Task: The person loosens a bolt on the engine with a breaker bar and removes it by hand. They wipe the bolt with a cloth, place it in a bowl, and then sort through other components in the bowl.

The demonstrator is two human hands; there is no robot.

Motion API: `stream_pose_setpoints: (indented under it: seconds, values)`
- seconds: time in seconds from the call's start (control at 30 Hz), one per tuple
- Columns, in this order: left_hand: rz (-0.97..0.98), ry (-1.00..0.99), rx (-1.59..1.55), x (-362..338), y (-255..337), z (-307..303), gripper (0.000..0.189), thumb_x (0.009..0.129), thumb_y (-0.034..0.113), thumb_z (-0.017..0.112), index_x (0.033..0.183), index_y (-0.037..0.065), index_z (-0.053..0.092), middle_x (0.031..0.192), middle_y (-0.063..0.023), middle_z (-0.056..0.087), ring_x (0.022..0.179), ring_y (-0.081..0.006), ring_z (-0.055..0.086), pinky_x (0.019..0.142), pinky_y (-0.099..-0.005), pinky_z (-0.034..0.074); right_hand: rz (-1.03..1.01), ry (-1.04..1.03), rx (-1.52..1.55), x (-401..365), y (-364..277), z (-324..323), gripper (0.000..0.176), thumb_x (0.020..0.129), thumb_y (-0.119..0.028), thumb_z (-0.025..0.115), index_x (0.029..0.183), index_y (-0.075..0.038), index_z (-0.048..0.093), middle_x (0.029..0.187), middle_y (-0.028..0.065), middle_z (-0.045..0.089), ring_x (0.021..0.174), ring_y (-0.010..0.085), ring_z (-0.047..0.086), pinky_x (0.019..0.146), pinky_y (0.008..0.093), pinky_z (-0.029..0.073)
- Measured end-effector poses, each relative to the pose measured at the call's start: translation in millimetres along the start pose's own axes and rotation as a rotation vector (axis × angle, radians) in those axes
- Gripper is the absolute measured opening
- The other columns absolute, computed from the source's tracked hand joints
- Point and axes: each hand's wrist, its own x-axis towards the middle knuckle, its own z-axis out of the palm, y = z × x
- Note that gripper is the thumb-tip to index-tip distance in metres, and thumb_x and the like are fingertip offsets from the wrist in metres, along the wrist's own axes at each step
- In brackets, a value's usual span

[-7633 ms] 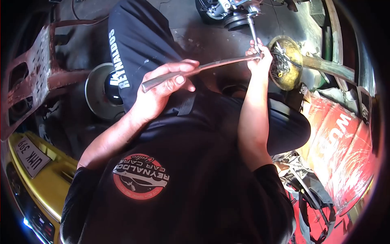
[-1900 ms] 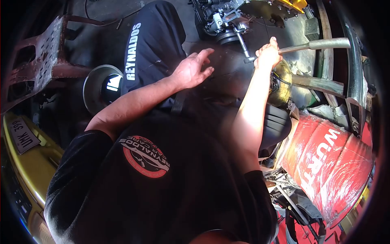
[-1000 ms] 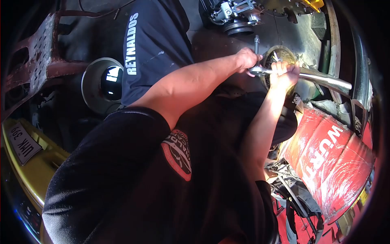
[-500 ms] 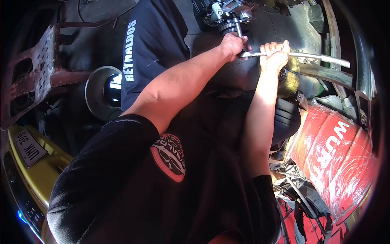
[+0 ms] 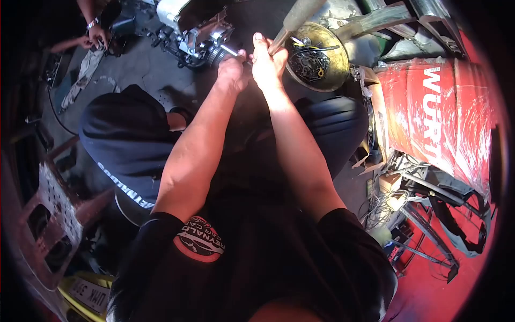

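My left hand [image 5: 234, 74] is closed around the driving end of a wrench, mostly hidden by the fingers. A shiny metal rod [image 5: 229, 50] runs from that hand toward a ribbed pulley [image 5: 215, 57] on a metal engine part [image 5: 198, 45]. Beside it, my right hand [image 5: 269, 63] grips the wrench handle, thumb up. From the right fist a grey pipe [image 5: 300, 15] points up and right, out of the frame's top. A yellowish metal bowl [image 5: 335, 67] with small loose hardware lies just right of this hand.
Another person's hand [image 5: 98, 36] is at the upper left, near a rag [image 5: 88, 70]. A red plastic-wrapped Würth drum [image 5: 434, 107] stands on the right. Cables [image 5: 389, 204] and metal scraps lie below it. A perforated chair [image 5: 56, 209] and a yellow car part [image 5: 80, 303] are at left.
My view has shifted, and both hands appear further left. The pipe, which pointed right, now points up and right. Another person's hands have come into view.
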Motion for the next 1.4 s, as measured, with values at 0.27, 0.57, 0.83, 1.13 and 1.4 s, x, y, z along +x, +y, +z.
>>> stream_pose_setpoints:
  seconds: [0.27, 0.57, 0.83, 1.13, 1.4]
  values:
    - [0.121, 0.235, 0.049, -12.3, -6.6, 19.7, 0.005, 0.097, 0.004, 0.052, 0.099, 0.001, 0.048, 0.079, -0.0118, 0.057, 0.067, -0.0227, 0.059, 0.065, -0.0406, 0.056, 0.702, -0.005, 0.431, 71.5, -10.7, -30.8, 0.042, 0.094, -0.028, 0.053, 0.058, -0.019, 0.032, 0.045, -0.0036, 0.027, 0.033, 0.0113, 0.024, 0.034, 0.03, 0.02]
    - [0.009, 0.085, 0.115, -5.2, 4.6, -5.5, 0.003, 0.097, 0.007, 0.052, 0.095, 0.004, 0.052, 0.077, -0.0106, 0.061, 0.07, -0.0253, 0.063, 0.07, -0.0415, 0.056, 0.55, 0.167, 0.441, 47.7, -10.3, -15.5, 0.046, 0.09, -0.028, 0.058, 0.054, -0.019, 0.032, 0.042, -0.0053, 0.029, 0.033, 0.0102, 0.024, 0.033, 0.0284, 0.019]
    - [0.007, 0.009, 0.157, 13.8, -2.4, -12.3, 0.008, 0.099, 0.012, 0.05, 0.098, 0.005, 0.054, 0.084, -0.0075, 0.059, 0.075, -0.0204, 0.059, 0.07, -0.0404, 0.054, 0.284, 0.198, -0.087, 26.8, -10.8, 6.8, 0.042, 0.088, -0.031, 0.065, 0.058, -0.004, 0.055, 0.052, 0.001, 0.049, 0.049, 0.0125, 0.045, 0.047, 0.0374, 0.037]
    - [0.043, -0.004, 0.174, 10.1, 1.6, 0.0, 0.011, 0.1, 0.011, 0.048, 0.095, 0.003, 0.054, 0.077, -0.0098, 0.057, 0.071, -0.0247, 0.058, 0.071, -0.0431, 0.054, 0.813, 0.362, 0.3, 85.6, 6.6, -23.6, 0.03, 0.092, -0.026, 0.05, 0.064, -0.017, 0.042, 0.045, -0.0036, 0.027, 0.032, 0.0133, 0.027, 0.032, 0.0316, 0.021]
    - [0.025, 0.031, 0.217, 1.2, 4.0, -7.7, 0.011, 0.099, 0.011, 0.051, 0.1, 0.001, 0.049, 0.083, -0.0125, 0.06, 0.078, -0.028, 0.062, 0.078, -0.0449, 0.055, 0.53, 0.268, 0.399, 44.1, -8.5, -14.0, 0.041, 0.093, -0.025, 0.06, 0.058, -0.018, 0.04, 0.046, -0.0048, 0.034, 0.032, 0.0085, 0.028, 0.032, 0.0268, 0.022]
